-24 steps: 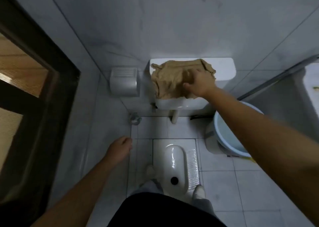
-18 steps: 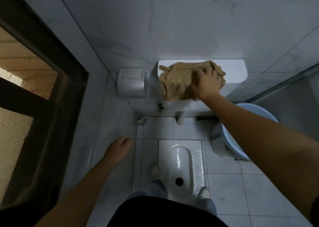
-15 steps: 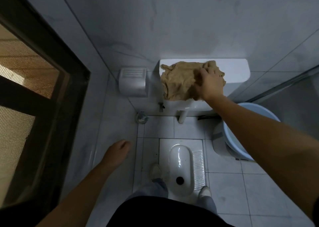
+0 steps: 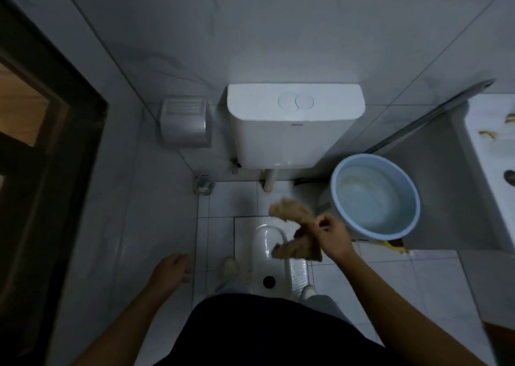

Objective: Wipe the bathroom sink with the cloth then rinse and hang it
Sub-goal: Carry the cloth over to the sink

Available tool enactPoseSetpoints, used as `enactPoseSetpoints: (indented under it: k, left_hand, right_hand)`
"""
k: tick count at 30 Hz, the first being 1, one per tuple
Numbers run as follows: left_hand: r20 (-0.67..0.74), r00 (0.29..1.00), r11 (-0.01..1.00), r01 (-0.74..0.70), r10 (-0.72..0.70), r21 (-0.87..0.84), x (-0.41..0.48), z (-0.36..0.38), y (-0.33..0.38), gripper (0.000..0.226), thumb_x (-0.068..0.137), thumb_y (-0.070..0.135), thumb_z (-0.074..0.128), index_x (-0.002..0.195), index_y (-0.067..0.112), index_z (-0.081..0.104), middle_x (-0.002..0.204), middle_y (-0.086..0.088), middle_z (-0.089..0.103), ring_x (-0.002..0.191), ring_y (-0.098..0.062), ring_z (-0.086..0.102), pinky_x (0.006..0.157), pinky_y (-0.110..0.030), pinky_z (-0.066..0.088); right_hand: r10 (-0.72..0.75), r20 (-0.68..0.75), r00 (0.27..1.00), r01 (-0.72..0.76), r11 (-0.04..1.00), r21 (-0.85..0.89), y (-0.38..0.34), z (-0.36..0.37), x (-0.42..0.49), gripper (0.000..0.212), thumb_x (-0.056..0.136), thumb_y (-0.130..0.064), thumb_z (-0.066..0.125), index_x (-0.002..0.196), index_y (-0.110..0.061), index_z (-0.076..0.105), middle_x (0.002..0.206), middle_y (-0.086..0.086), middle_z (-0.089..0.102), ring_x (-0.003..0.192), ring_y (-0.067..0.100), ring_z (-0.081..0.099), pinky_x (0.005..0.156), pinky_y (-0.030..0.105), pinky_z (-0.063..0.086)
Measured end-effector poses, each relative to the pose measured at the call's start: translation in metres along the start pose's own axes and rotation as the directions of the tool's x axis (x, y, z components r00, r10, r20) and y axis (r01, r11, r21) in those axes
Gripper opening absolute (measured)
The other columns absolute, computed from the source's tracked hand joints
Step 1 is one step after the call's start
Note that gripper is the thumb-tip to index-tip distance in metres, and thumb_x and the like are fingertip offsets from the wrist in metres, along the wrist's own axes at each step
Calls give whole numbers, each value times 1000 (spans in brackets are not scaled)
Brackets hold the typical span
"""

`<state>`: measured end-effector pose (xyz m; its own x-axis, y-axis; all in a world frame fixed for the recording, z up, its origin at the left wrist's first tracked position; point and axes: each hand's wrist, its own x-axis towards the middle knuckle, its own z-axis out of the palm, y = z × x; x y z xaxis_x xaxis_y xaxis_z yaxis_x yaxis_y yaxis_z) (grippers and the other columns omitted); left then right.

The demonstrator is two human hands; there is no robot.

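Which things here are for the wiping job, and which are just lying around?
For the job: cloth, gripped by the right hand; sink at the far right.
Just lying around: toilet tank, blue basin, paper holder, squat toilet.

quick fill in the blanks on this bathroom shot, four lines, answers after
1. The right hand grips a tan ___.
2. The left hand holds ___.
3. The bucket beside the cistern is light ___.
4. The top of the cistern carries two round flush ___.

Missing words: cloth; nothing; blue; buttons
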<state>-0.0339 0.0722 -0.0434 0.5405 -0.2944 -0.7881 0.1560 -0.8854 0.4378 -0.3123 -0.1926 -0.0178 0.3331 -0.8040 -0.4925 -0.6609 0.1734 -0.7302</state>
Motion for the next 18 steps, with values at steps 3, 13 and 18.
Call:
enactPoseSetpoints:
  k: [3, 13, 18]
  left_hand:
    - [-31, 999, 999, 10, -11, -37, -14, 20, -7, 27, 103, 19, 47, 101, -1, 66, 96, -20, 70, 71, -28, 63, 61, -27, 43]
    - [-170, 963, 932, 146, -211, -330, -154, 136, -98, 24, 105, 20, 45, 101, 5, 64, 95, -16, 69, 75, -28, 63, 64, -30, 45]
    - [-209, 930, 890, 198, -303, -411, -217, 179, -168, 28, 105, 16, 43, 98, -1, 64, 88, -20, 68, 72, -30, 62, 64, -33, 44]
  right_hand:
    - [63, 51, 997, -61, 997, -52, 45, -17, -25, 19, 90, -20, 67, 85, -2, 62, 84, 8, 67, 83, 23, 66, 69, 29, 51]
    - [-121, 349, 929, 180, 973, -142, 89, -63, -37, 17, 83, -11, 72, 75, -3, 59, 71, 6, 64, 67, 17, 62, 67, 31, 51]
    - [-247, 356, 901, 286, 957, -58, 83, -77, -57, 19, 84, 0, 70, 74, -5, 54, 73, 5, 56, 62, 4, 51, 62, 12, 42]
